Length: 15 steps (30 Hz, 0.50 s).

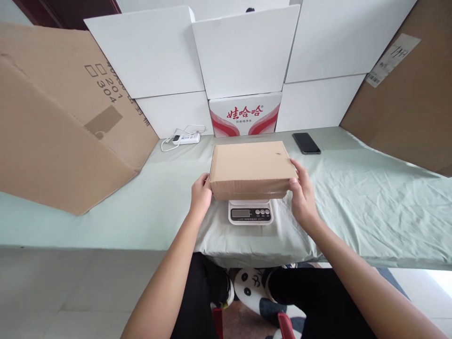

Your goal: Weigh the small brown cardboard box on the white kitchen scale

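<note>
Nearest the camera, below the bench edge, the person's dark-trousered legs and a pair of panda slippers (249, 287) show on the floor. Both forearms reach forward over the bench (106, 221), which is covered with a pale green sheet.

The left hand (201, 194) presses flat against the left end of a brown cardboard box (250, 168), fingers closed onto that end wall. The right hand (302, 188) clasps the right end, its fingers (294, 179) curled round the near right corner. So the 2 hands grip the box from opposite ends, and both look equally close to it. The box's long axis runs left to right, straight across the line of the arms.

The box sits over a small white kitchen scale (251, 212), covering its platform; whether it rests its full weight there I cannot tell. The scale's display and 3 buttons face the person, just below the box's front edge.

Further back, a black phone (306, 142) lies well to the right and a white power strip (186, 138) to the left. Behind stand a red-and-white water carton (245, 114), white boards and large brown cardboard sheets (52, 122).
</note>
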Each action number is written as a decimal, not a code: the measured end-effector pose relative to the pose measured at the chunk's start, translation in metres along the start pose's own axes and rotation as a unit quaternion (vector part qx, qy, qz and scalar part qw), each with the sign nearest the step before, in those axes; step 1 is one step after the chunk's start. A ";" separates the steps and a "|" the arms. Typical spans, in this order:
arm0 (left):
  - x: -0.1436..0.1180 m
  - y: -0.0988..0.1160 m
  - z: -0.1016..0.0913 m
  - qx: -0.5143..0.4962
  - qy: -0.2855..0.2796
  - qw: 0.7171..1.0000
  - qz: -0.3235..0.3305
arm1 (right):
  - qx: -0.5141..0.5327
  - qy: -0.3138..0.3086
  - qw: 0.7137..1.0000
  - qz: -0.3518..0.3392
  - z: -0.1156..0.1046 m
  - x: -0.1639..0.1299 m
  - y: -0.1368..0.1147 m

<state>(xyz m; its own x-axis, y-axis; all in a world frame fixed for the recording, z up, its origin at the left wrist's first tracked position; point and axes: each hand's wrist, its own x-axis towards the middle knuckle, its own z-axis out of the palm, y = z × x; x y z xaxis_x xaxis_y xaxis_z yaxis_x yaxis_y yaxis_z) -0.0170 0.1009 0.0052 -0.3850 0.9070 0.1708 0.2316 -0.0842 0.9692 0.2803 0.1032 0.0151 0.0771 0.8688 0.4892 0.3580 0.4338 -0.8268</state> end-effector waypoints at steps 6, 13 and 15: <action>0.003 0.002 0.007 -0.017 0.051 0.998 0.028 | -0.010 0.012 1.000 -0.005 0.018 0.010 0.004; 0.023 -0.002 0.028 0.005 0.100 0.991 0.090 | -0.010 0.051 0.997 -0.057 0.034 0.047 0.012; 0.029 -0.005 0.037 -0.009 0.070 0.991 0.112 | -0.002 0.057 0.997 -0.051 0.036 0.060 0.018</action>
<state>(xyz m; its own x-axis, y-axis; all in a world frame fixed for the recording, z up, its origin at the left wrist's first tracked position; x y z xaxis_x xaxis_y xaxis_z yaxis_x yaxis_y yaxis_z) 0.0036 0.1426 -0.0011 -0.4468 0.7982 0.4039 0.3105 -0.2851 0.9068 0.2580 0.1715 0.0200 0.1458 0.7870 0.5994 0.3730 0.5175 -0.7701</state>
